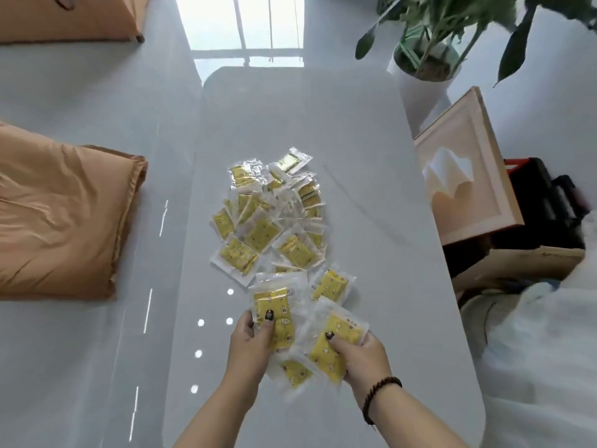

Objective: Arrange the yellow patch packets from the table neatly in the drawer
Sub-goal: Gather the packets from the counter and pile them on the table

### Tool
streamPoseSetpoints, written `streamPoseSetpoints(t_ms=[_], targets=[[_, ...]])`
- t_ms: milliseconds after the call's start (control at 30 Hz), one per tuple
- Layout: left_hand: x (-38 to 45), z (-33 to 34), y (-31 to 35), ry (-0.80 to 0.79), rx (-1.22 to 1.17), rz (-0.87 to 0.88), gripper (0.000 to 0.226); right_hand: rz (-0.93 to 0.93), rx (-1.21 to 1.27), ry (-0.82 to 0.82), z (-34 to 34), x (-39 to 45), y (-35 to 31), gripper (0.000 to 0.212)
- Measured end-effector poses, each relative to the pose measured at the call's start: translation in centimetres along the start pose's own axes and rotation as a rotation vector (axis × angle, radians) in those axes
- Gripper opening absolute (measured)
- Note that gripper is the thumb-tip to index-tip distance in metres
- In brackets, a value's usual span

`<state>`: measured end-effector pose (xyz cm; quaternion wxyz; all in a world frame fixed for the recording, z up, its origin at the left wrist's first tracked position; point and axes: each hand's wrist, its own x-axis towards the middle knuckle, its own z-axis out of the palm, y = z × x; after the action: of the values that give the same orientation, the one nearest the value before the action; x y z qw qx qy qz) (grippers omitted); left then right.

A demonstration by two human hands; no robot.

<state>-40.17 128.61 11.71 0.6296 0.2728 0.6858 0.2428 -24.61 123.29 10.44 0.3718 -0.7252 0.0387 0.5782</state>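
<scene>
Packets (274,215) mostly lie heaped mid-surface (371,156), our left grip (248,342) and right grip (361,354) each clamped on a few; no drawer shows, so we judge arranging barely begun.

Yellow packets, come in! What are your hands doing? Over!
Left hand grips one packet; right hand grips another packet. Big pile waits on the table. No drawer in view. Nothing blocking.

Packets (269,218): glossy clear plastic. Table (355,150): smooth, glossy. Cushion (61,218): orange cloth.
</scene>
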Motion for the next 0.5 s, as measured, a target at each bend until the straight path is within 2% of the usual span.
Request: streamPoseSetpoints(t_ms=[233,300,400,500], targets=[[12.3,0.3,-0.8,0.118,0.136,0.142,0.013,-0.074,0.043,0.138,3.5,12.2,-1.2,0.022],[15.0,0.5,-1.5,0.124,0.219,0.177,0.016,-0.084,0.010,0.173,4.0,14.8,-1.2,0.027],[17.9,0.7,-2.5,0.160,0.363,0.175,0.016,-0.072,-0.052,0.199,4.4,17.6,-1.1,0.044],[18.8,1.1,-2.7,0.186,0.465,0.139,0.022,-0.077,-0.104,0.200,4.2,18.9,-1.2,0.033]])
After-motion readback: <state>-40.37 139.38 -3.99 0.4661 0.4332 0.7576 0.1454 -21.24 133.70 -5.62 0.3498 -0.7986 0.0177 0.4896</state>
